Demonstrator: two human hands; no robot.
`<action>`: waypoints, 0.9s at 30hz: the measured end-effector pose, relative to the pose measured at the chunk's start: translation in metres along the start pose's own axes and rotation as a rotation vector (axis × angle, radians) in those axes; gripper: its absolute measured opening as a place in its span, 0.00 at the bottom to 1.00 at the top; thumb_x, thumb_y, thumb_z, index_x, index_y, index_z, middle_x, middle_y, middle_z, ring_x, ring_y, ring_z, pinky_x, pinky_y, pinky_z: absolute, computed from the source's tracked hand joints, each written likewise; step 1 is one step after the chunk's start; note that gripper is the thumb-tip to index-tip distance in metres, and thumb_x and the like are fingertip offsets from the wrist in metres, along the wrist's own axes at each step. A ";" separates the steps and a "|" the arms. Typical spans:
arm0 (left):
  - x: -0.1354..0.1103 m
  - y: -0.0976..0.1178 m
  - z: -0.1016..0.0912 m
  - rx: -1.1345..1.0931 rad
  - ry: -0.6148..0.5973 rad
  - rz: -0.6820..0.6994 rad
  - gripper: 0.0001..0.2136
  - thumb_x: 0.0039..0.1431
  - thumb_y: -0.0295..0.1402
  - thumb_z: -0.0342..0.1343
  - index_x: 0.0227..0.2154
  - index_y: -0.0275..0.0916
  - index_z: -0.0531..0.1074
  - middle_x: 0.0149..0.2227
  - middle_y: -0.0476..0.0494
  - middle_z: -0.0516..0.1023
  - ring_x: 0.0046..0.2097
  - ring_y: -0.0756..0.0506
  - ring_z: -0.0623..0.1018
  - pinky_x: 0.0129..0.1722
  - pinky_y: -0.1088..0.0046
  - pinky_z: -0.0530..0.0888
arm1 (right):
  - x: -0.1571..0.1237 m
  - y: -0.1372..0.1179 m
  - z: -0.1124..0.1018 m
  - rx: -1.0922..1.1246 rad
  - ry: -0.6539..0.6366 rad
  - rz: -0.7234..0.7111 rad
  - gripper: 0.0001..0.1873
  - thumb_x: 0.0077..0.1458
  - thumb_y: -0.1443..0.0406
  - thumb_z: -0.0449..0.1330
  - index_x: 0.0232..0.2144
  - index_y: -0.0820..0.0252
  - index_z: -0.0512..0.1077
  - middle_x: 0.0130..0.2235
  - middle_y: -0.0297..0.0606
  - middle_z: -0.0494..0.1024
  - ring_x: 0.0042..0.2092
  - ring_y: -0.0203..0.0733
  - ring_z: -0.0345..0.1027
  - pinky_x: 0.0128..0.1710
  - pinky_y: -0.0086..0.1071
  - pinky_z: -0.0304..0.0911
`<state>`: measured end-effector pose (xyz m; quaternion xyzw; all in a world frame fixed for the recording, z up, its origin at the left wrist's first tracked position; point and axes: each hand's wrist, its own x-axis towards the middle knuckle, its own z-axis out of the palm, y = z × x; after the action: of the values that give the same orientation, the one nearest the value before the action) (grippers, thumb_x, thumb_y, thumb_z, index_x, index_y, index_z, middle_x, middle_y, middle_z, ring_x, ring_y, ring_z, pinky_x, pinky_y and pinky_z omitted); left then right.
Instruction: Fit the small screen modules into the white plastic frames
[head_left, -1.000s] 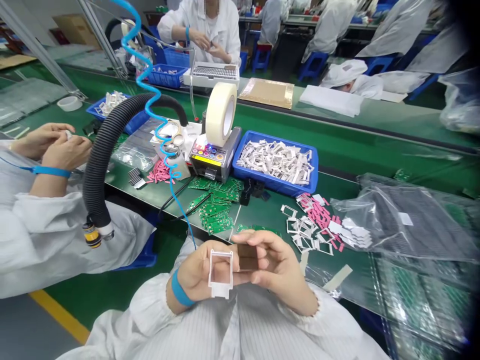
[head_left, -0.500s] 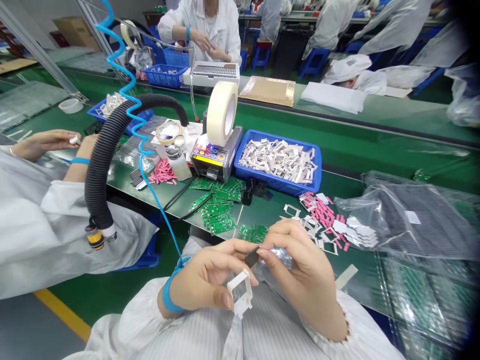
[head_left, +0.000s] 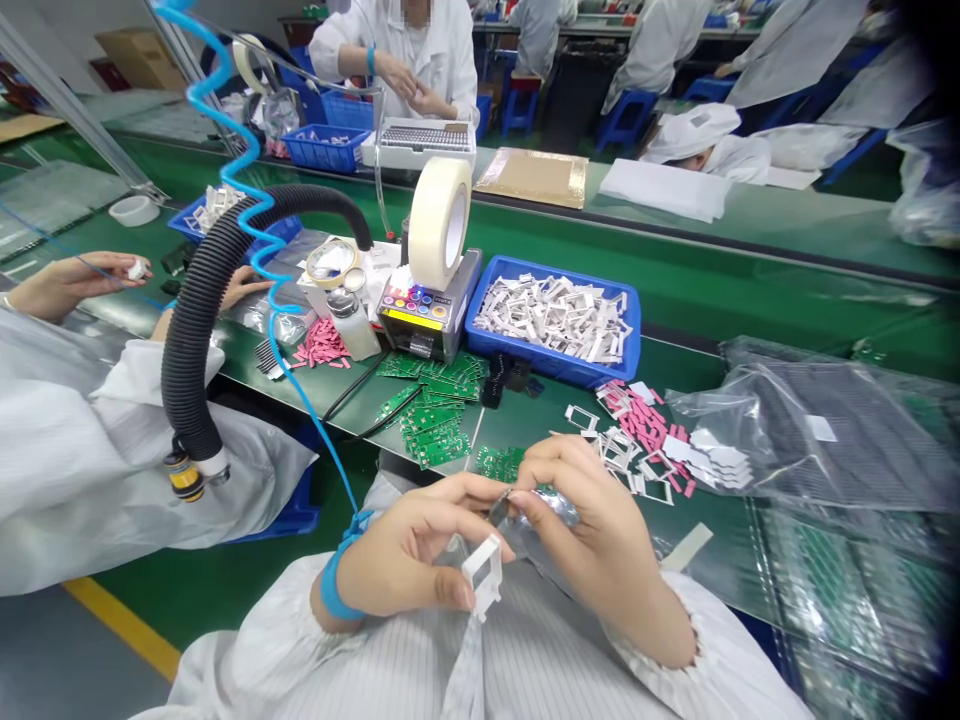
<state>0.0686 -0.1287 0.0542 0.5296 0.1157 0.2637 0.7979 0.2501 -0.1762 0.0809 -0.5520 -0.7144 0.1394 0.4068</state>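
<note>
My left hand (head_left: 409, 545), with a blue wrist strap (head_left: 330, 585), is closed on a small white plastic frame (head_left: 482, 572) held on edge between thumb and fingers. My right hand (head_left: 592, 530) is closed in a pinch on a small dark, shiny square piece (head_left: 501, 507) with clear film, held just above the frame. Both hands hover over my lap in front of the green bench (head_left: 525, 420).
On the bench lie green circuit boards (head_left: 431, 415), loose white frames and pink strips (head_left: 637, 440), a blue tray of white frames (head_left: 555, 320), a tape dispenser (head_left: 435, 270) and plastic bags (head_left: 810, 440). A black hose (head_left: 195, 320) hangs left. A co-worker's hands (head_left: 75, 285) work at left.
The white frame has turned from facing me to edge-on and dropped lower. My right hand has closed into a pinch on the dark piece above it. The co-worker's hands have moved apart.
</note>
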 end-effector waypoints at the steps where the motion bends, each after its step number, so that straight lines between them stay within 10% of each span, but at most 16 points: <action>1: 0.001 -0.001 0.000 0.009 0.001 -0.007 0.16 0.44 0.39 0.65 0.38 0.45 0.79 0.50 0.38 0.69 0.54 0.37 0.67 0.54 0.57 0.61 | -0.001 0.002 0.001 0.002 -0.026 0.010 0.06 0.58 0.69 0.53 0.28 0.57 0.64 0.29 0.35 0.69 0.35 0.39 0.62 0.35 0.35 0.58; 11: 0.014 -0.019 0.004 -0.576 0.209 -0.253 0.16 0.44 0.44 0.64 0.31 0.36 0.78 0.50 0.36 0.74 0.54 0.36 0.70 0.58 0.55 0.60 | -0.038 0.002 -0.022 0.079 -0.107 0.198 0.09 0.60 0.67 0.47 0.27 0.56 0.58 0.29 0.33 0.66 0.33 0.37 0.62 0.33 0.32 0.59; 18: 0.016 -0.012 0.003 -0.813 0.166 -0.219 0.15 0.47 0.43 0.62 0.32 0.36 0.77 0.50 0.38 0.75 0.56 0.37 0.70 0.60 0.57 0.58 | -0.089 0.078 0.000 -0.317 -0.133 0.474 0.15 0.57 0.60 0.51 0.21 0.59 0.64 0.22 0.33 0.66 0.24 0.37 0.61 0.26 0.32 0.55; 27: 0.011 -0.007 0.009 -0.796 0.154 -0.218 0.15 0.47 0.41 0.63 0.33 0.34 0.78 0.48 0.37 0.77 0.52 0.39 0.74 0.58 0.59 0.62 | -0.029 0.024 -0.015 0.082 -0.068 0.126 0.19 0.55 0.58 0.57 0.49 0.54 0.64 0.46 0.43 0.70 0.49 0.46 0.64 0.44 0.39 0.62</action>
<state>0.0839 -0.1319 0.0529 0.1432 0.1193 0.2407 0.9525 0.2795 -0.1979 0.0623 -0.5737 -0.6854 0.2124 0.3951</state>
